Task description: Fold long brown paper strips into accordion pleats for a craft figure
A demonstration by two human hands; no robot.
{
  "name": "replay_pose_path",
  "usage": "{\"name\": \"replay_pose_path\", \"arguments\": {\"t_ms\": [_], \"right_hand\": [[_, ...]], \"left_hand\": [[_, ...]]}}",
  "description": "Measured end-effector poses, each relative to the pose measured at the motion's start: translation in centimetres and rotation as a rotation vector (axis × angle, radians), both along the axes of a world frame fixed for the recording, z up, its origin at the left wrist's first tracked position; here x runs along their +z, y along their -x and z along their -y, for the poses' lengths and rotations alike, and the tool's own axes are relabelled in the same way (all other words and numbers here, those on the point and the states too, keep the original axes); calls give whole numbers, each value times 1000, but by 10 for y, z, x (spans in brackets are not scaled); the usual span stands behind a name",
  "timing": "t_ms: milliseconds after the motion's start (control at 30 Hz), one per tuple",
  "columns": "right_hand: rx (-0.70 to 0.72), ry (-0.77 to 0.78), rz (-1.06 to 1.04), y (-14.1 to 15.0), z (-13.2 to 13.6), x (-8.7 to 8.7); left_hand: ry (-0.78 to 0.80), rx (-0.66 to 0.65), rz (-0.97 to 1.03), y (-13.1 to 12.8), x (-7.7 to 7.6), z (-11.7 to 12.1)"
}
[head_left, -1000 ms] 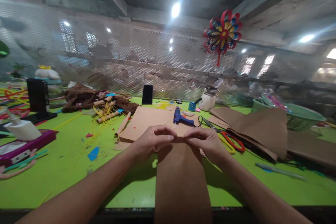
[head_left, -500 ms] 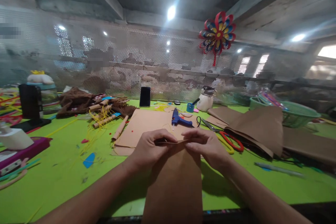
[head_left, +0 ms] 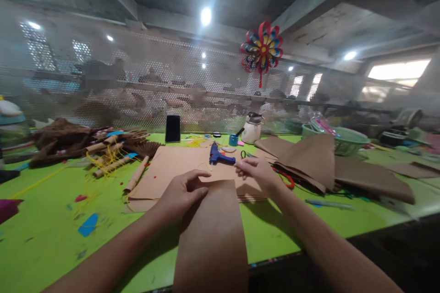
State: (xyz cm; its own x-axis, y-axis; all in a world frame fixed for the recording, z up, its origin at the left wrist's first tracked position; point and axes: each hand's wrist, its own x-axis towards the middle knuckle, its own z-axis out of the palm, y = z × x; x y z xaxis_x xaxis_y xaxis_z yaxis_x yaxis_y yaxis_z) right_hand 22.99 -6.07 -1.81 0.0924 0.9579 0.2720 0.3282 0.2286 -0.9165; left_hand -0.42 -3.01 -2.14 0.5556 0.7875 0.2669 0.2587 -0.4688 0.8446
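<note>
A long strip of brown kraft paper (head_left: 215, 238) runs from the table's near edge up toward the middle. My left hand (head_left: 184, 192) grips the strip's upper left corner, thumb on the near face and the index finger bent above it. My right hand (head_left: 256, 174) is off the strip, just right of its top edge, with loosely bent fingers and nothing visible in them. Close to those fingertips is the handle of a blue glue gun (head_left: 222, 158), which lies on a stack of brown paper sheets (head_left: 165, 169). Scissors (head_left: 287, 179) with red on the handle are partly hidden behind my right hand.
Folded brown paper (head_left: 305, 160) and a green basket (head_left: 350, 142) are at the right. Paper rolls (head_left: 113, 160) tangled with yellow strands lie left. A phone (head_left: 173, 128), a blue jar (head_left: 233, 140) and a white jug (head_left: 252, 130) stand along the back. A pen-like tool (head_left: 328, 204) lies right.
My right hand has let go of the strip's top edge and moved toward the glue gun. My left hand keeps hold of the strip. The view has turned to the right.
</note>
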Motion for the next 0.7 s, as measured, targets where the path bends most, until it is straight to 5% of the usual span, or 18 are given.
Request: {"name": "replay_pose_path", "arguments": {"t_ms": [133,200,500,700], "right_hand": [[-408,174,796,-53,-13,0],[-471,317,1112,-72,-12,-5],[-397,425,1090,-84,-12,-14],[-549,374,948,-91,-4,-11]], "left_hand": [[-27,1,-97,-2,-5,-4],[-51,-3,-110,-2,-6,-4],[-182,23,-186,2,-8,-11],[-213,7,-208,4,-9,-17]]}}
